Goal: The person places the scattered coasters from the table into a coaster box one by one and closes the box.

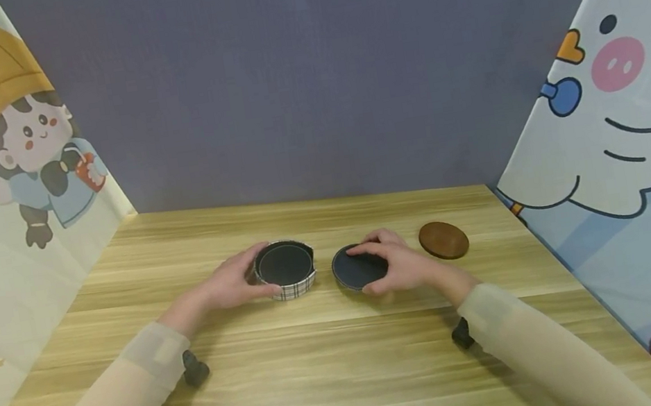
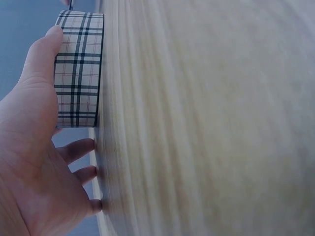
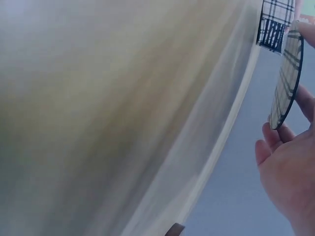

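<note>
A round coaster holder [image 1: 297,290] with a black inside and plaid outer wall stands on the table, a notch cut in its right side. My left hand [image 1: 240,279] grips it from the left, thumb along the near wall; in the left wrist view the thumb lies on the plaid wall [image 2: 78,73] while the lower fingers spread below it. Just right of the holder, my right hand [image 1: 398,266] holds a round dark coaster [image 1: 353,269] by its edges, one finger over its top. The right wrist view shows this coaster's plaid underside [image 3: 287,81] raised above the tabletop.
A brown round coaster [image 1: 443,240] lies on the wood-grain table [image 1: 327,385] to the right of my right hand. A grey panel [image 1: 307,79] closes off the back, and cartoon-printed sheets [image 1: 625,137] stand along both sides.
</note>
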The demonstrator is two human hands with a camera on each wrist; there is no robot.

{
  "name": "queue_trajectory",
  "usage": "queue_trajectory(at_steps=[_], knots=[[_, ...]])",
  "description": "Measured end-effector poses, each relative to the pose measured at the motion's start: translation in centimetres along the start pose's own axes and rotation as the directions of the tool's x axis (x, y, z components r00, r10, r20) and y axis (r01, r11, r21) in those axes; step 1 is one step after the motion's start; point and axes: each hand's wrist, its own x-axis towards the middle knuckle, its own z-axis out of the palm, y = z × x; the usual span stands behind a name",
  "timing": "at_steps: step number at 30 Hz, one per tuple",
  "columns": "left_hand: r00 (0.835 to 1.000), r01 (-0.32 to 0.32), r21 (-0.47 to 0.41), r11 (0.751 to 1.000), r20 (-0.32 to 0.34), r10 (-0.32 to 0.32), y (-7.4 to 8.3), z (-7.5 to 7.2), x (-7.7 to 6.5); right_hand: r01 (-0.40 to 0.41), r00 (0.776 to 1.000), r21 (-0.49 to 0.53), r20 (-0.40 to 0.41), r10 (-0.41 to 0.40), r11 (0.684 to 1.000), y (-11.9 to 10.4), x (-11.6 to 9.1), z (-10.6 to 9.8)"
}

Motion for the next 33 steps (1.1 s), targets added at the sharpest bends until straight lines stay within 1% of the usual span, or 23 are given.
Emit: queue_trajectory(at_steps=[2, 6, 12, 15, 26, 33], knots=[[1.0, -0.007, 0.001, 1.0, 0.0, 0.007, 0.0, 0.0, 0.0, 0.0, 1.0, -0.004, -0.006, 0.0, 1.0, -0.1, 0.5, 0.0], [1.0, -0.001, 0.006, 1.0, 0.0, 0.001, 0.0, 0.0, -0.1, -0.008, 1.0, -0.006, -0.004, 0.008, 1.0, -0.5, 1.5, 0.0], [1.0, 0.003, 0.021, 1.0, -0.007, -0.003, -0.2, 0.0, 0.0, 0.003, 1.0, -0.013, 0.002, -0.003, 1.0, -1.9, 3.2, 0.1], [1.0, -0.001, 0.026, 1.0, -0.009, 0.001, -0.2, 0.0, -0.1, 0.006, 1.0, 0.002, 0.007, -0.006, 1.0, -2.5, 4.1, 0.3], [1.0, -0.026, 0.021, 0.999, -0.016, 0.027, -0.2, 0.1, 0.1, 0.043, 0.999, 0.026, -0.001, -0.043, 0.999, -4.0, 7.1, 2.2], [1.0, -0.011, 0.029, 1.0, -0.003, 0.011, -0.4, 0.1, 0.1, 0.064, 0.998, 0.028, -0.001, -0.064, 0.998, -5.5, 8.5, 3.2]])
